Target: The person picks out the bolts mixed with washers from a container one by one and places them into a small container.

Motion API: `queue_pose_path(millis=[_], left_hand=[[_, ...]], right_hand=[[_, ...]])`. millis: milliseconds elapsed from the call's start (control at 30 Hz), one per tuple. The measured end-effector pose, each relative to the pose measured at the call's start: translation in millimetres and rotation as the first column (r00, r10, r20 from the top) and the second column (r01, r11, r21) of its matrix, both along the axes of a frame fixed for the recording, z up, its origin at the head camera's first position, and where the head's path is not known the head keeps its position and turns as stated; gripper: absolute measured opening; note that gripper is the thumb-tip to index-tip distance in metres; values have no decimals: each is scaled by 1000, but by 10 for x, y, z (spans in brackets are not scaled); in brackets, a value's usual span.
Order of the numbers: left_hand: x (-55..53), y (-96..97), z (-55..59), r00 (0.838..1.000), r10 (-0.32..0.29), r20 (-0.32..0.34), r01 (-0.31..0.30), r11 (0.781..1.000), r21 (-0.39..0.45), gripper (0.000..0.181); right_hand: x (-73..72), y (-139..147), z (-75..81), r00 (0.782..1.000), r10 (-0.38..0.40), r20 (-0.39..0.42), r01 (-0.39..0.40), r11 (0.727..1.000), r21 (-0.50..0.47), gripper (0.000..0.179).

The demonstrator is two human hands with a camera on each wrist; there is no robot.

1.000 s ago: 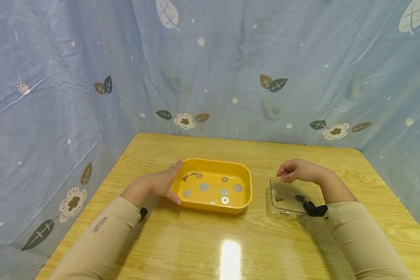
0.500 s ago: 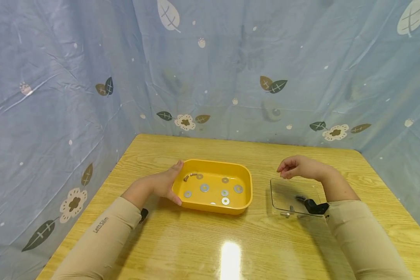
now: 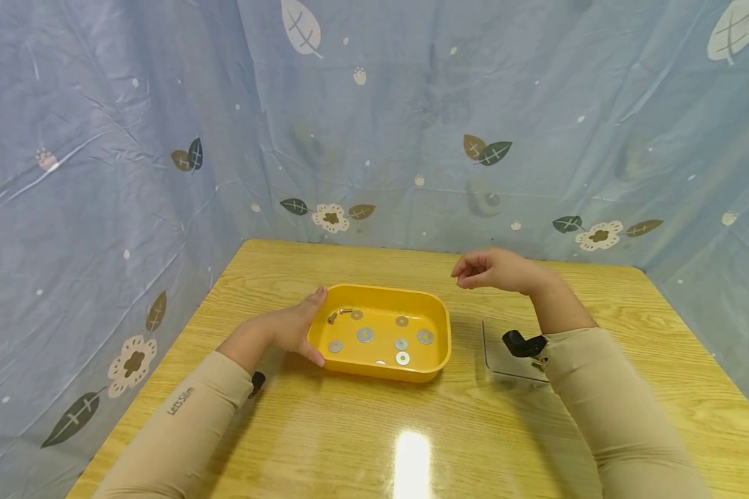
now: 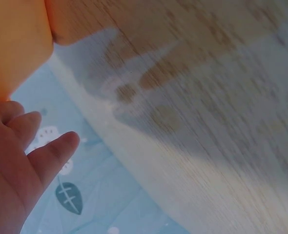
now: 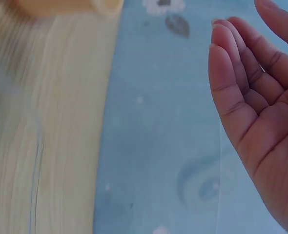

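In the head view, a shallow yellow tray [image 3: 387,374] lies on the table, holding several flat washers [image 3: 365,335] and two small screws [image 3: 332,318]. My left hand [image 3: 290,329] grips its left end, the thumb at the front corner and fingertips at the back. The left wrist view shows the outer fingers [image 4: 58,151] beside the tray wall [image 4: 19,44]. Above the table, right of the tray's far corner, is my right hand [image 3: 496,270], fingers bent toward the thumb. The right wrist view shows curved fingers [image 5: 232,73]; whether something small sits at the tips is hidden.
A clear rectangular plate or shallow tray [image 3: 505,360] lies right of the yellow tray, partly covered by the right forearm and its black wrist mount [image 3: 524,344]. A patterned blue curtain [image 3: 374,125] hangs along the wooden table's [image 3: 324,443] back and sides.
My right hand has lifted from over the clear plate and moved left and away, toward the yellow tray's far right corner. The left hand and yellow tray stay in place.
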State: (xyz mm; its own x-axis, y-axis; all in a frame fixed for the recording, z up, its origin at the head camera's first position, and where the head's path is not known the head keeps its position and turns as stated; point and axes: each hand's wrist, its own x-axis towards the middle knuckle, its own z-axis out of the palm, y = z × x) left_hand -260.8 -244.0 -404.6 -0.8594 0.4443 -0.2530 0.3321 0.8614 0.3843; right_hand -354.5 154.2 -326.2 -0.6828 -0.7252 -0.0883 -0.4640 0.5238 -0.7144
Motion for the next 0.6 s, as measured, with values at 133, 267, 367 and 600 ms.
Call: queue_pose_path(millis=[133, 267, 367, 600], left_hand=[[-9, -7, -2, 1000, -1, -2, 1, 1000, -1, 139], [-10, -7, 12, 1000, 3, 0, -3, 1000, -4, 139], [-9, -5, 19, 1000, 1, 0, -1, 1000, -1, 139], [-12, 3, 10, 1000, 0, 1, 0, 1000, 4, 139]], right_hand=[[10, -279, 29, 999, 39, 0, -39, 999, -19, 22], [27, -555, 42, 995, 102, -7, -102, 994, -33, 19], [33, -758, 27, 987, 158, -10, -158, 986, -49, 18], [9, -1173, -76, 975, 220, -7, -220, 975, -16, 18]])
